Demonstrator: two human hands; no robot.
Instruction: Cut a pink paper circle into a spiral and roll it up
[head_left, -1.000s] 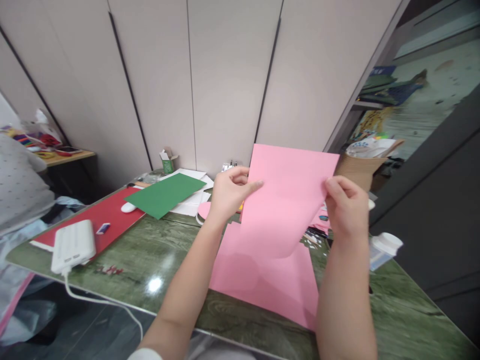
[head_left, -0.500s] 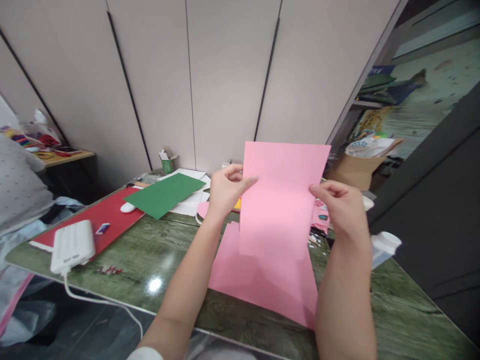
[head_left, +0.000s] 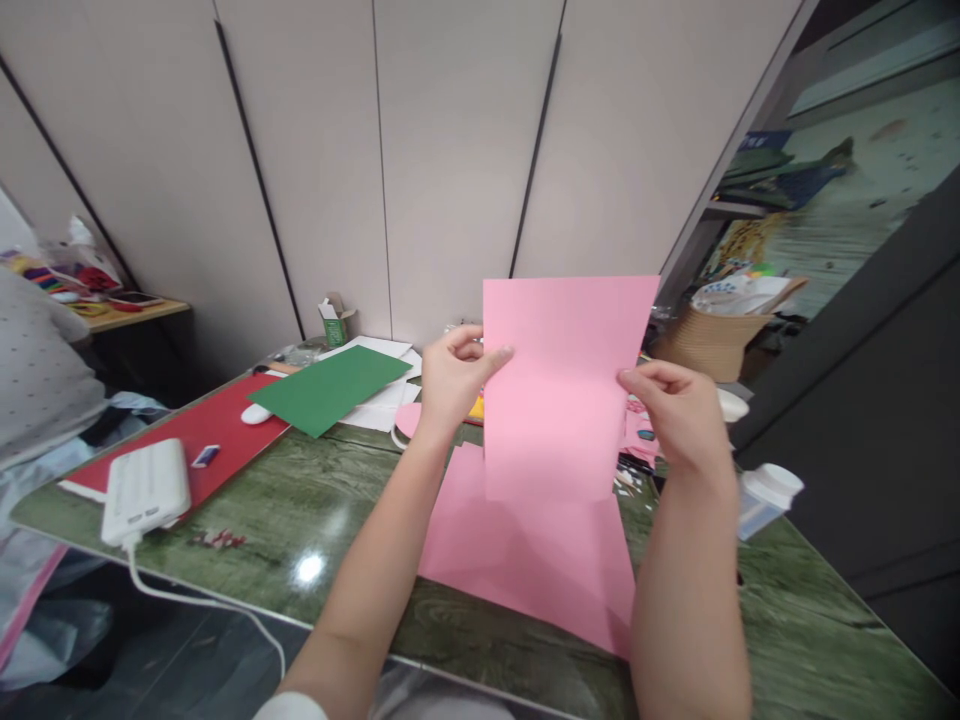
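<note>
Clearly, left hand (head_left: pixel 452 380) and right hand (head_left: pixel 681 412) pinch the pink sheet (head_left: pixel 562 385) — long axis roughly upright.

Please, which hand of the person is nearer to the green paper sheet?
The left hand is nearer, to the right of the green paper sheet, holding the left edge of the raised pink sheet. The right hand is farther right, at its opposite edge.

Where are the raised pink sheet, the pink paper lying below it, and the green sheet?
Raised pink sheet (head_left: pixel 559 390): head view, middle of its face.
Pink paper lying below (head_left: pixel 529 562): head view, middle of its visible part.
Green sheet (head_left: pixel 332 390): head view, middle of its surface.
</note>
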